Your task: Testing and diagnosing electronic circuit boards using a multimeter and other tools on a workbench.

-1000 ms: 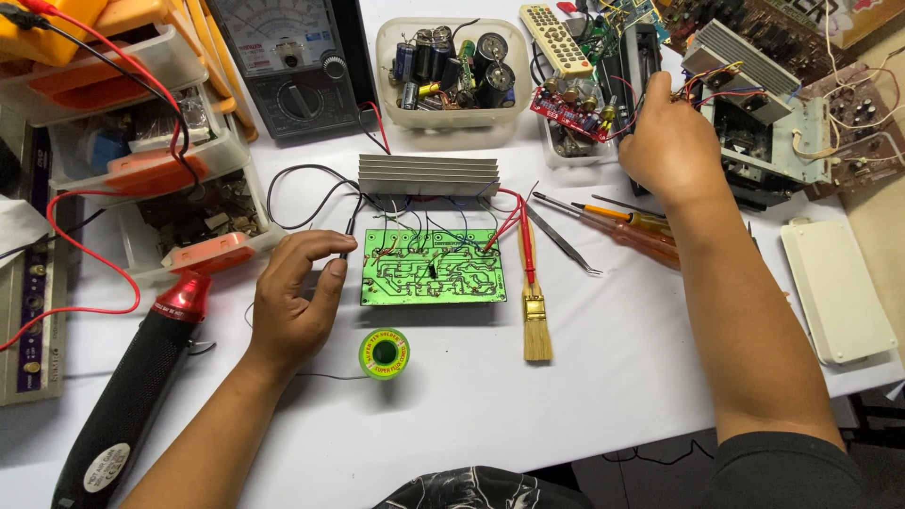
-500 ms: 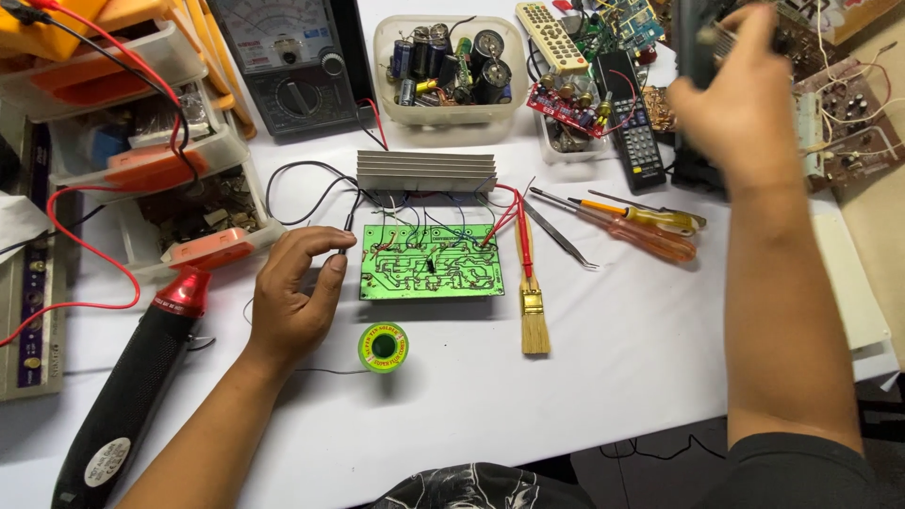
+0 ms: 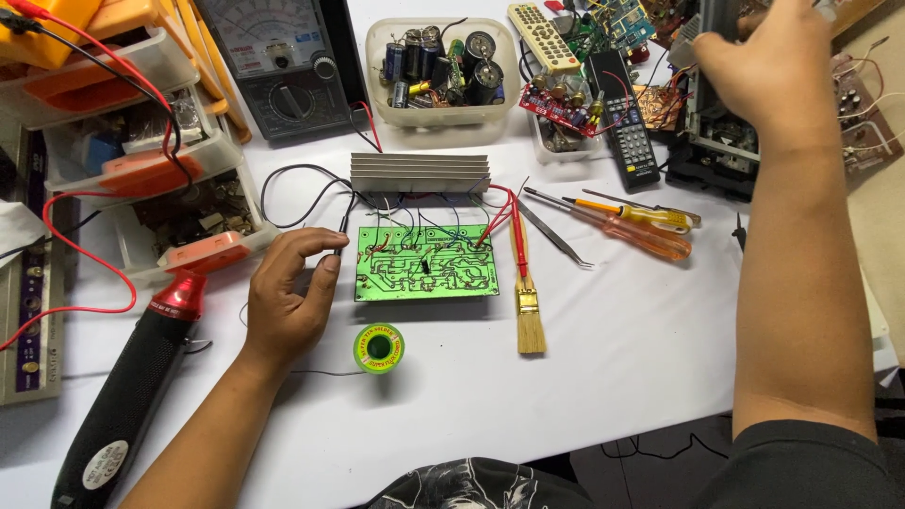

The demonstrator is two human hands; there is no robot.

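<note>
Landmark: green circuit board (image 3: 426,263), flat at mid-table with a finned grey heat sink (image 3: 419,172) touching its far edge. Far left of the board: stacked clear drawers with orange fronts (image 3: 141,170); below them a black heat gun with red collar (image 3: 141,377), a round white label near its butt. Just left of the board: left hand (image 3: 287,297), thumb and forefinger pinched together on a thin black wire at the board's left edge. Just below the board: small solder spool (image 3: 379,348) with a green-and-yellow ring label. Behind the board: black analogue meter (image 3: 278,61) with pale dial face; clear tub of capacitors (image 3: 443,71). Right of the board: brush with pale bristles (image 3: 528,302), tweezers, orange-handled screwdrivers (image 3: 641,226). Far right and behind: black remote (image 3: 630,127); right hand (image 3: 768,66) closed over the top of a dark metal chassis (image 3: 716,141), fingers partly out of frame.
</note>
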